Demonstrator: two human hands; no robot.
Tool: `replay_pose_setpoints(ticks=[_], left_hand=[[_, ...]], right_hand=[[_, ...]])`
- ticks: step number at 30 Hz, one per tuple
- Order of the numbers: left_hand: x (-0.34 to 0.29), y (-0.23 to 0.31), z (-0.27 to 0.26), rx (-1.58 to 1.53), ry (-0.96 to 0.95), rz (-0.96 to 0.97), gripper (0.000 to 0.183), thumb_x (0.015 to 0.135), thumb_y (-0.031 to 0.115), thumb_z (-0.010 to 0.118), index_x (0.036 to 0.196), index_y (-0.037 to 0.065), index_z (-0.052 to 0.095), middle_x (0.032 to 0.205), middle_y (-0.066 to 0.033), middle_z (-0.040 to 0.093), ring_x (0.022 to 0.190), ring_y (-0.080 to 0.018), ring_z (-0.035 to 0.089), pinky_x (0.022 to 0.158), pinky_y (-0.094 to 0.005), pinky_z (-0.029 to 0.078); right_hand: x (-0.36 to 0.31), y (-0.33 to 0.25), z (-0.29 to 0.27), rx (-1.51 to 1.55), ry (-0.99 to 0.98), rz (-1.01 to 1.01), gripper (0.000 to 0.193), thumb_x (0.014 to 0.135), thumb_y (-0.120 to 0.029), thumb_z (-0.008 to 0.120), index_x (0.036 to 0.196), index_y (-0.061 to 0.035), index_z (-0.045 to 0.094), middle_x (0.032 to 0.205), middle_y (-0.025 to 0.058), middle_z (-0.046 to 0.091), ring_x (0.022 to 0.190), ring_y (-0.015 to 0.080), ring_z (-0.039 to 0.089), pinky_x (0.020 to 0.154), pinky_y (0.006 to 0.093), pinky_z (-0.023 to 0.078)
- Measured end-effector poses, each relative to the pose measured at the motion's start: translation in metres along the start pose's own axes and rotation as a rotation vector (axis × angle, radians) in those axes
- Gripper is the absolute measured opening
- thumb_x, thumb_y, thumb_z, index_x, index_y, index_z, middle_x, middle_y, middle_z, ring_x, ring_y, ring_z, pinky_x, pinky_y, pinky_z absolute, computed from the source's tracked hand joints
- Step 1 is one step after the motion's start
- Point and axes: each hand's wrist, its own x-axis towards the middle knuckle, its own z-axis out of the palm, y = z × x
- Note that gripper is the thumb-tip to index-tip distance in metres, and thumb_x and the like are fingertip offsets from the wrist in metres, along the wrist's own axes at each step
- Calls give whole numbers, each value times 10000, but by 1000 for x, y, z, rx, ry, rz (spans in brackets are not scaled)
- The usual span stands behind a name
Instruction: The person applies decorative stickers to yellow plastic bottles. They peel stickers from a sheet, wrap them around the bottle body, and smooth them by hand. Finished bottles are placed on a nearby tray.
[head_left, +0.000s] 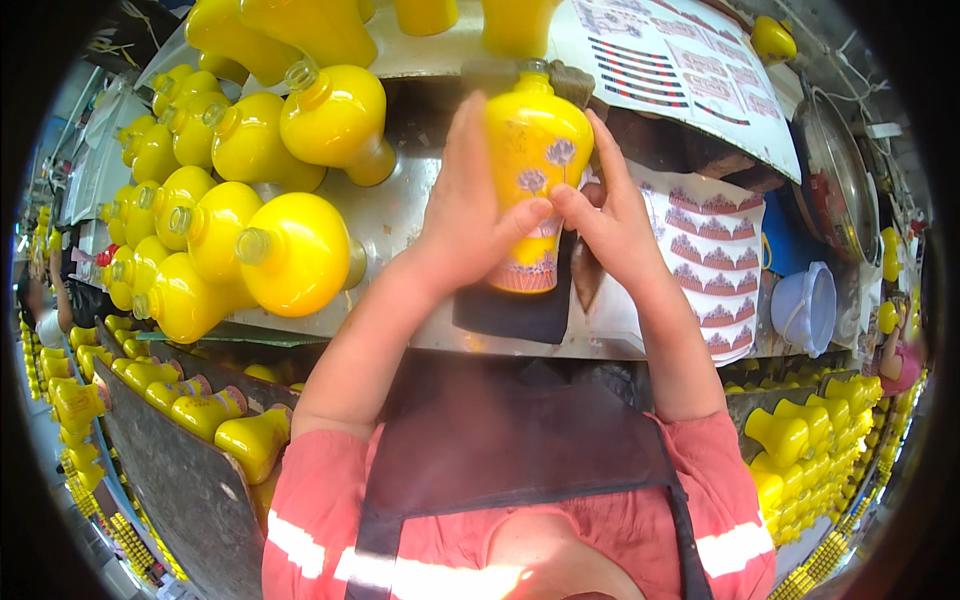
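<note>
A glossy yellow bottle with a clear neck lies between my hands, its neck away from me. Purple flower decals cover its front, and a patterned pink band runs round its narrow base. My left hand lies along the left side, fingers stretched and slightly blurred, thumb on the front. From the right, my right hand grips the bottle, its thumb pressing near a flower stem and its fingers curling round the side. Under the base is a dark cloth or pad.
Several plain yellow bottles lie at the left of the metal table. Decal sheets hang at the right, with another printed sheet behind. A pale blue bucket stands far right. Bins of yellow bottles flank me.
</note>
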Motion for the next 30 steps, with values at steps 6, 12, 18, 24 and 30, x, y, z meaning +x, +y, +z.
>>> replay_pose_setpoints(ticks=[6,12,18,24,30], left_hand=[[2,-1,-3,-3,6,6,1083,860,424,749,1600,-50,116,1631,-304,212,1512,-472,235,1247,-498,226],[3,-1,4,-7,51,4,1047,843,426,774,1574,-50,194,1596,-301,278,1475,-482,294,1220,-511,278],[5,0,3,55,62,63,1016,818,380,802,1548,-50,240,1566,-303,305,1447,-488,322,1210,-513,295],[6,2,3,60,79,88,1002,821,364,801,1544,-49,243,1559,-307,303,1430,-504,329,1202,-522,304],[6,6,3,33,79,68,980,812,332,814,1545,-5,258,1559,-304,291,1422,-506,337,1190,-528,320]], right_hand=[[13,-23,-14,-412,89,-584,622,932,-200,699,1518,-150,497,1365,242,597,770,222,680,729,316,555],[16,-48,-5,-1011,67,-677,538,812,-187,778,1331,-229,643,822,72,591,680,272,684,553,389,548],[13,-51,2,-1055,82,-535,557,917,-255,717,1456,-229,580,960,129,643,713,319,662,614,418,551],[19,-52,-8,-856,25,-431,535,921,-238,717,1442,-213,597,1086,144,673,773,340,682,655,413,568],[19,-56,-13,-937,-93,-597,504,862,-131,774,1354,-189,680,1284,148,668,887,312,716,738,354,580]])
